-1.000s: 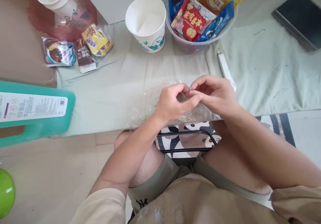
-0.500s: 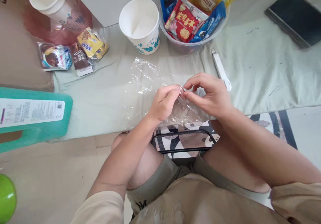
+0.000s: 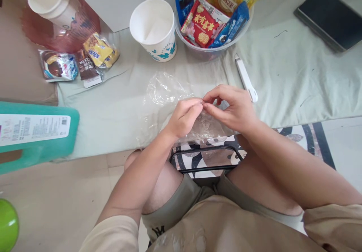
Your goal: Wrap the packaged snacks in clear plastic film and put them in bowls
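Note:
A clear plastic bag [image 3: 164,93] lies crumpled on the pale green cloth [image 3: 296,78] in front of me. My left hand [image 3: 183,116] and my right hand [image 3: 233,107] meet over its near edge, both with fingertips pinched on the thin film. The bag spreads out to the left of my hands and hangs a little over the table's edge. A white paper cup [image 3: 154,28] with a blue leaf print stands open behind the bag.
A clear bowl [image 3: 215,50] of snack packets sits at the back, a white utility knife [image 3: 245,78] beside it. Three small snack packets [image 3: 76,58] lie at the left near another paper cup [image 3: 48,1]. A teal jug [image 3: 36,131] lies left; a dark tablet [image 3: 328,18] right.
The plastic bag has been pulled open and spread to the left between the frames. My hands stay pinched together on its edge.

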Motion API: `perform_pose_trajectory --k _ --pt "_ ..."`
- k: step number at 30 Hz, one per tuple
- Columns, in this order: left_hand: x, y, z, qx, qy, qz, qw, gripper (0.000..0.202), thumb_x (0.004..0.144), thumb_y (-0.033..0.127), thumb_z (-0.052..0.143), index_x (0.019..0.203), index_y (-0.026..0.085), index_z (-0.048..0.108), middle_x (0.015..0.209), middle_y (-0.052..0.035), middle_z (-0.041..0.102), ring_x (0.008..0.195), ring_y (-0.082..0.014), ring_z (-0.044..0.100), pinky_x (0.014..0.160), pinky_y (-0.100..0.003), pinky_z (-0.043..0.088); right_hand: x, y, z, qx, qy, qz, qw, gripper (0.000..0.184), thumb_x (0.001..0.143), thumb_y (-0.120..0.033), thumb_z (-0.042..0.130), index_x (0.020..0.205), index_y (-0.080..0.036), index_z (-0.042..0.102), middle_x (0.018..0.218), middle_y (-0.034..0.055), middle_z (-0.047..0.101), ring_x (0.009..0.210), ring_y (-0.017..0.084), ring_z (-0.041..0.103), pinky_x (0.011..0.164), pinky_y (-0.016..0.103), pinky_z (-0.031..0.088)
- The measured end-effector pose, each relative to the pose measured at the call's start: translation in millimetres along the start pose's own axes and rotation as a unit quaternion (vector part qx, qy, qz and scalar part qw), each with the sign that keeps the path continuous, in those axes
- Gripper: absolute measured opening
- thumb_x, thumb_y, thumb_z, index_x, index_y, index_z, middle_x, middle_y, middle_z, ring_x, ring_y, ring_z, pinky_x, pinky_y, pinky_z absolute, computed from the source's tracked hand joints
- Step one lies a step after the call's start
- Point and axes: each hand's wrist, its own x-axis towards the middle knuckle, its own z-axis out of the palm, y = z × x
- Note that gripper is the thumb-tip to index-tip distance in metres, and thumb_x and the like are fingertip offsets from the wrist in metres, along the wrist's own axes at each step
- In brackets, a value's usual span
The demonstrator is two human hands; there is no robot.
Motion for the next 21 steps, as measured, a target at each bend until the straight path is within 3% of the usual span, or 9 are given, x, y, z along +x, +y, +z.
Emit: perform_pose_trajectory --k 3,9,15,21 --pt "0 3 0.0 0.042 -0.011 0.001 0.999 0.028 0.084 0.026 0.05 0.059 0.022 0.039 0.058 0.0037 0.039 0.057 -0.0111 0.038 0.057 -0.03 0.032 0 0 -1 -0.007 -0.005 0.003 1.0 0.011 0.091 -0.024 0.066 0.081 -0.02 0.071 0.076 0.0009 0.073 0.066 0.012 0.062 0.059 0.026 0.046" --pt "0 1 0.5 0.062 -0.007 -0.029 0.998 0.027 0.087 0.027 0.045 0.067 0.018 0.061 0.067 -0.0008 0.063 0.067 -0.0135 0.058 0.068 -0.029 0.043 2 -2 -4 -0.022 -0.01 0.01 1.0 0.017 0.093 -0.019 0.06 0.078 -0.021 0.07 0.068 -0.0002 0.068 0.061 0.012 0.057 0.057 0.027 0.042" --pt "0 1 0.6 0.117 0.014 -0.034 0.992 0.031 0.081 0.025 0.047 0.05 0.02 0.045 0.049 0.0019 0.048 0.051 -0.0106 0.043 0.053 -0.029 0.03 1 0 -7 -0.033 -0.035 0.016 0.999 0.016 0.092 -0.024 0.06 0.08 -0.021 0.07 0.072 0.0012 0.068 0.063 0.013 0.057 0.058 0.028 0.042" --pt "-1 3 -3.0 0.152 0.022 -0.036 0.988 0.031 0.076 0.021 0.048 0.046 0.021 0.04 0.044 0.0034 0.038 0.047 -0.0089 0.034 0.05 -0.03 0.022 2 2 -12 -0.032 -0.038 0.044 0.998 0.014 0.091 -0.024 0.061 0.079 -0.022 0.068 0.073 0.0014 0.069 0.065 0.015 0.061 0.06 0.03 0.046"
